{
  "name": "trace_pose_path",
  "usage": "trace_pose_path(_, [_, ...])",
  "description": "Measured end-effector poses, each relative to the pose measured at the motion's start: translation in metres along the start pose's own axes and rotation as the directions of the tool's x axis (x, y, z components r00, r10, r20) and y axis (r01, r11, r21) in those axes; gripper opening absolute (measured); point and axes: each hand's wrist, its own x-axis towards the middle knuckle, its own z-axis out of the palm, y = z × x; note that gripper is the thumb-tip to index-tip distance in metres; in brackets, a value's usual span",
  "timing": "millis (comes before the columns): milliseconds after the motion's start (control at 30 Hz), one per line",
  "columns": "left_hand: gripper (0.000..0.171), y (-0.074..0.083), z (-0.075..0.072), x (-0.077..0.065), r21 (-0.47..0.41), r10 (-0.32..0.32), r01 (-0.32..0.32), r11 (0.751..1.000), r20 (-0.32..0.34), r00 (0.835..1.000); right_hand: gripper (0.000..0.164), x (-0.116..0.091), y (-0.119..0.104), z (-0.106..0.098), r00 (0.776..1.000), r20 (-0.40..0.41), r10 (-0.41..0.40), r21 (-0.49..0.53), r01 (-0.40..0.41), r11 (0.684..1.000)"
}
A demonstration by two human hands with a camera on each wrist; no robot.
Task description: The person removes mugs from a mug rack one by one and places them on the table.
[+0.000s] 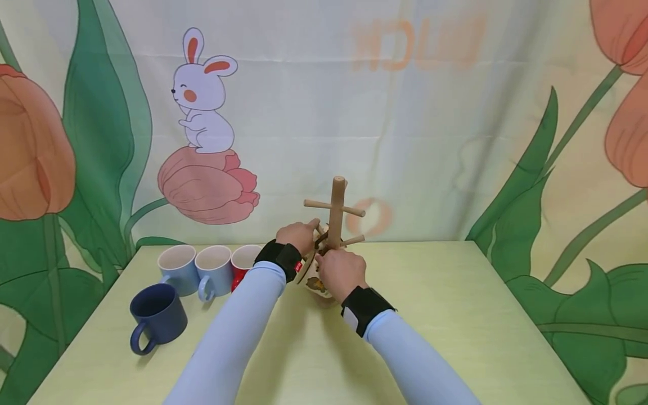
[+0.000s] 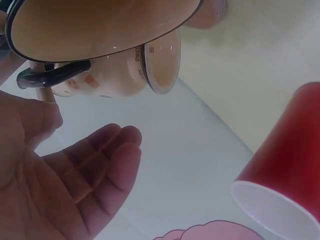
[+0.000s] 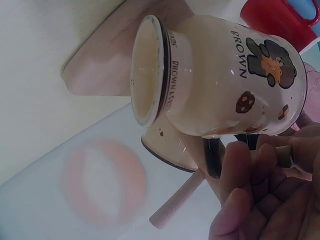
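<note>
A wooden mug tree [image 1: 336, 225] stands at the far edge of the table, with cream mugs hanging low on it. My right hand [image 1: 342, 273] holds a cream mug [image 3: 225, 75] printed with a brown bear by its dark handle, fingers curled beside a peg tip [image 3: 285, 156]. The mug hangs tilted, its mouth facing away from that hand. On the other side, my left hand [image 1: 297, 237] has its thumb at a peg end [image 2: 46, 95] and its other fingers loosely extended. Close above them in the left wrist view is another cream mug [image 2: 100, 30] with a dark handle.
Two light blue mugs [image 1: 179, 275] [image 1: 215, 273] and a red mug [image 1: 246, 259] stand in a row left of the mug tree. A dark blue mug [image 1: 159, 315] stands in front of them. Behind the table [image 1: 455, 326] hangs a printed curtain [image 1: 430, 140].
</note>
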Motion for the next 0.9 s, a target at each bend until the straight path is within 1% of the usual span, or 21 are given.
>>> trace_pose_path(167, [0.038,-0.001,-0.003,-0.005,0.027,0.017,-0.016,1.000,-0.048,0.999,0.051,0.001,0.002,-0.001,1.000,0.016,0.001,-0.003,-0.001,1.000])
trace_pose_path(233, [0.037,-0.001,-0.005,-0.009,0.030,0.020,-0.018,0.999,-0.065,0.998,0.050,0.001,0.004,-0.001,1.000,0.020,0.010,0.013,-0.011,1.000])
trace_pose_path(367, [0.038,0.000,-0.007,-0.015,0.023,0.022,-0.020,1.000,-0.087,0.996,0.048,0.000,0.010,0.000,1.000,0.000,0.023,0.035,-0.023,0.999])
trace_pose_path(533, [0.035,-0.002,-0.003,-0.018,0.023,0.026,-0.023,0.999,-0.112,0.993,0.044,0.000,0.015,0.001,1.000,-0.011,0.014,0.038,-0.014,0.999])
trace_pose_path(700, [0.026,-0.006,-0.001,-0.020,0.031,0.032,-0.028,0.999,-0.138,0.990,0.042,0.002,0.020,0.001,1.000,0.009,-0.001,0.040,0.001,0.999])
trace_pose_path(900, [0.018,-0.010,0.003,-0.020,0.046,0.034,-0.026,0.999,-0.167,0.985,0.037,0.003,0.024,0.000,0.999,0.034,0.008,0.020,-0.008,1.000])
